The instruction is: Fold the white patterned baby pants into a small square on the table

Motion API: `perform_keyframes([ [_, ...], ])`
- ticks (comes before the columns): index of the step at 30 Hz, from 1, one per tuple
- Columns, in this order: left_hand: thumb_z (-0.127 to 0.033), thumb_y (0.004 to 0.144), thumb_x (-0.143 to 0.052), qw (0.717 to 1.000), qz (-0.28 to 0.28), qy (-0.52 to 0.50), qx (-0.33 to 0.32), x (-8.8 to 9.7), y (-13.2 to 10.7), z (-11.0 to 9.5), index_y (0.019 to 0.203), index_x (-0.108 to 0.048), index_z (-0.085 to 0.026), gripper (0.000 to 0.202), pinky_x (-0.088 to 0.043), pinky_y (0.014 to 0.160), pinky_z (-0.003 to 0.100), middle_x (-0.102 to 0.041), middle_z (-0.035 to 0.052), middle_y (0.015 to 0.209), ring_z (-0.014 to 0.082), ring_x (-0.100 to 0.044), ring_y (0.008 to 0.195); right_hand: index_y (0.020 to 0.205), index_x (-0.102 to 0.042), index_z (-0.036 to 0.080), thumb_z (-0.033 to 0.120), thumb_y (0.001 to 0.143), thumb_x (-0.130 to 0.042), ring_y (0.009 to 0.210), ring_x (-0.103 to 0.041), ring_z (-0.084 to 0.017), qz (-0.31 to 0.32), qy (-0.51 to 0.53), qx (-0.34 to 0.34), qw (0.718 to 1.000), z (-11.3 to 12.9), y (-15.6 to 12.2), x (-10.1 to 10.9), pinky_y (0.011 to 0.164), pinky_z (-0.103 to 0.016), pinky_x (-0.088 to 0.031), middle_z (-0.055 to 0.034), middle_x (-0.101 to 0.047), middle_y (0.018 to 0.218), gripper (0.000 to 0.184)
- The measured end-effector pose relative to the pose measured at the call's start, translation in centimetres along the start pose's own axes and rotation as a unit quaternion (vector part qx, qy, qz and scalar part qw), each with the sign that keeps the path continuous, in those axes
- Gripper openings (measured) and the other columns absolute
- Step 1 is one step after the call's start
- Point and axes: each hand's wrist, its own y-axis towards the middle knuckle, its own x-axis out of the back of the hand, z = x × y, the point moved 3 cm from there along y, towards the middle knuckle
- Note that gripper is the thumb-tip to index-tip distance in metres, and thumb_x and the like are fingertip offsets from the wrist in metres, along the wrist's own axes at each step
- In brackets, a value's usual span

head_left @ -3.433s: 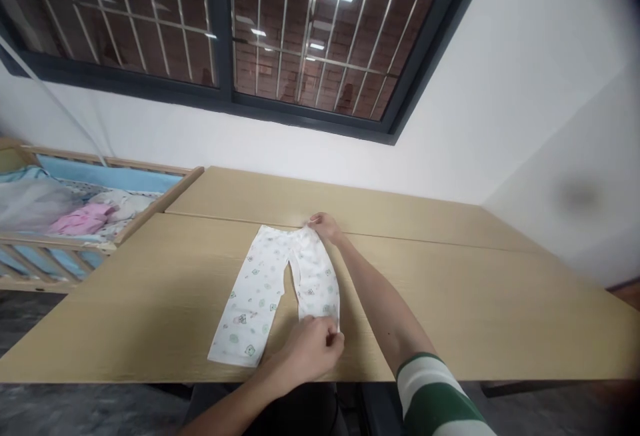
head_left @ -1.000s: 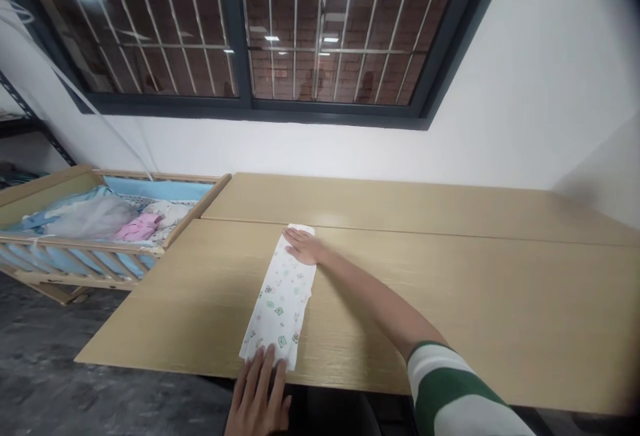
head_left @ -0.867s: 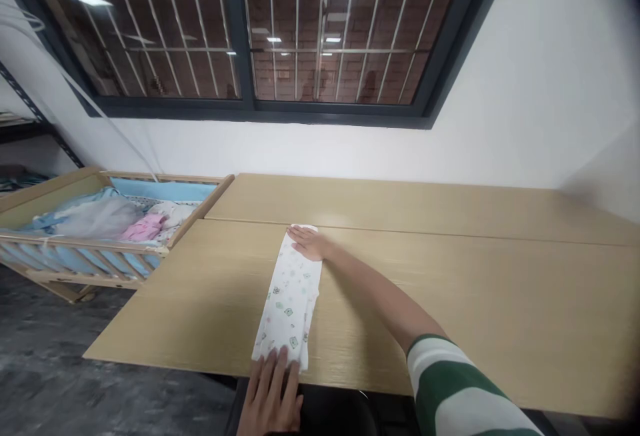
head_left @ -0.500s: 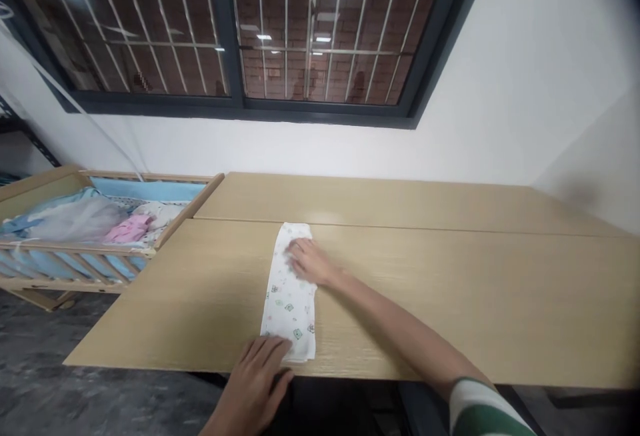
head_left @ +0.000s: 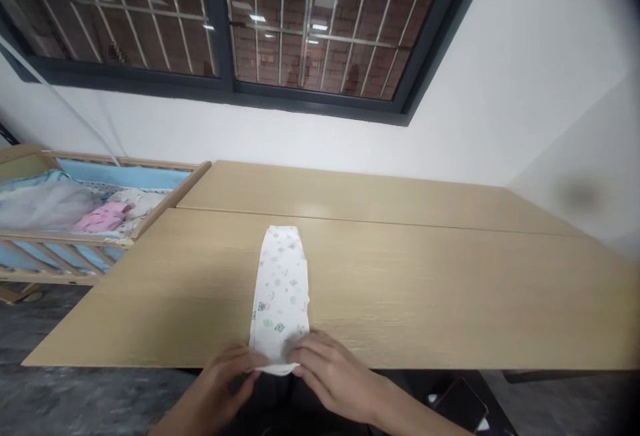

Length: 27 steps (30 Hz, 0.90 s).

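A white cloth (head_left: 281,283) with small green and grey prints lies folded into a long strip on the wooden table, running away from me. Its near end is lifted slightly at the table's front edge. My left hand (head_left: 227,376) pinches the left corner of that end between thumb and fingers. At the right corner, my right hand (head_left: 333,373) is closed on the same end, its fingers slightly blurred. The cloth's far end lies flat, with neither hand on it.
The light wooden table (head_left: 425,289) reaches back to a white wall below a barred window (head_left: 310,29). To the left stands a wooden crib (head_left: 165,206) with blue lining, pink cloth (head_left: 104,216) and netting. A dark phone-like object (head_left: 460,404) lies below the table edge.
My right hand has come back from the cloth's far part to its near end. Both hands now grip that end, which has risen a little. The view has shifted slightly.
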Motion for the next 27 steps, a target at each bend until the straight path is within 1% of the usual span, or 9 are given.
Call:
perform_keyframes([
  [3, -0.030, 0.098, -0.059, 0.995, -0.036, -0.062, 0.075, 2.0, 2.1, 0.2, 0.107, -0.075, -0.027, 0.019, -0.060, 0.084, 0.025, -0.078, 0.0008, 0.101, 0.0162, -0.074, 0.091, 0.122, -0.065, 0.027, 0.033, 0.107, -0.041, 0.115, -0.061, -0.022, -0.023, 0.082, -0.031, 0.996, 0.3, 1.1, 2.9, 0.099, -0.036, -0.052, -0.0089, -0.064, 0.119, 0.029],
  [5, -0.036, 0.097, -0.060, 0.992, -0.058, -0.068, 0.087, 3.6, 4.4, 0.4, 0.105, -0.076, -0.025, 0.021, -0.060, 0.085, 0.028, -0.078, 0.0025, 0.101, 0.0181, -0.073, 0.093, 0.118, -0.067, 0.025, 0.036, 0.107, -0.043, 0.111, -0.062, -0.021, -0.053, 0.108, -0.032, 0.992, -0.4, 2.7, 4.8, 0.096, -0.035, -0.052, -0.0085, -0.064, 0.114, 0.028],
  [10, -0.037, 0.094, -0.059, 0.989, -0.098, -0.005, 0.109, 6.7, 12.4, 2.9, 0.105, -0.076, -0.021, 0.026, -0.057, 0.083, 0.030, -0.077, 0.0051, 0.103, 0.0183, -0.070, 0.089, 0.119, -0.065, 0.020, 0.040, 0.097, -0.059, 0.087, -0.063, -0.020, -0.185, 0.121, -0.078, 0.972, -6.5, 9.2, 8.2, 0.081, -0.034, -0.052, -0.0071, -0.069, 0.105, 0.030],
  [13, -0.028, 0.093, -0.058, 0.983, -0.076, 0.026, 0.167, 6.8, 17.1, 5.8, 0.112, -0.074, -0.017, 0.027, -0.055, 0.081, 0.028, -0.077, 0.0059, 0.106, 0.0171, -0.068, 0.084, 0.110, -0.065, 0.016, 0.041, 0.093, -0.062, 0.080, -0.063, -0.018, -0.225, 0.145, -0.098, 0.958, -11.0, 13.4, 8.9, 0.074, -0.031, -0.051, -0.0064, -0.071, 0.095, 0.030],
  [18, -0.013, 0.092, -0.054, 0.972, -0.056, 0.077, 0.213, 4.6, 22.2, 9.9, 0.111, -0.071, -0.010, 0.026, -0.051, 0.091, 0.028, -0.075, 0.0120, 0.112, 0.0198, -0.068, 0.100, 0.099, -0.066, 0.014, 0.029, 0.092, -0.056, 0.078, -0.064, -0.018, -0.246, 0.091, -0.181, 0.948, -16.6, 18.2, 8.5, 0.072, -0.031, -0.052, -0.0080, -0.071, 0.091, 0.020],
  [21, -0.011, 0.092, -0.052, 0.968, -0.053, 0.111, 0.219, 3.4, 23.1, 10.5, 0.115, -0.069, -0.009, 0.028, -0.049, 0.094, 0.030, -0.073, 0.0148, 0.115, 0.0219, -0.066, 0.106, 0.097, -0.067, 0.013, 0.026, 0.090, -0.056, 0.081, -0.064, -0.021, -0.250, 0.061, -0.203, 0.945, -18.2, 19.1, 8.2, 0.076, -0.034, -0.054, -0.0102, -0.071, 0.091, 0.019],
  [23, -0.013, 0.094, -0.050, 0.965, -0.062, 0.140, 0.215, 2.8, 22.3, 9.8, 0.125, -0.063, -0.009, 0.034, -0.046, 0.102, 0.036, -0.068, 0.0175, 0.125, 0.0248, -0.061, 0.117, 0.103, -0.067, 0.013, 0.027, 0.091, -0.056, 0.093, -0.065, -0.024, -0.259, 0.043, -0.204, 0.943, -18.1, 18.8, 8.3, 0.085, -0.038, -0.054, -0.0131, -0.070, 0.102, 0.022],
  [25, -0.018, 0.096, -0.049, 0.963, -0.066, 0.163, 0.206, 2.0, 20.4, 8.2, 0.130, -0.060, -0.010, 0.036, -0.042, 0.107, 0.042, -0.064, 0.0191, 0.132, 0.0281, -0.057, 0.123, 0.117, -0.065, 0.014, 0.029, 0.095, -0.053, 0.112, -0.061, -0.026, -0.267, 0.015, -0.178, 0.947, -16.9, 18.0, 8.5, 0.100, -0.041, -0.049, -0.0156, -0.066, 0.119, 0.029],
  [27, -0.023, 0.097, -0.051, 0.962, -0.054, 0.195, 0.185, 0.5, 17.4, 6.2, 0.125, -0.063, -0.011, 0.033, -0.043, 0.106, 0.046, -0.065, 0.0189, 0.129, 0.0307, -0.058, 0.119, 0.132, -0.060, 0.015, 0.034, 0.101, -0.048, 0.130, -0.053, -0.027, -0.238, -0.031, -0.103, 0.965, -14.5, 17.0, 8.3, 0.112, -0.043, -0.040, -0.0164, -0.060, 0.135, 0.038],
])
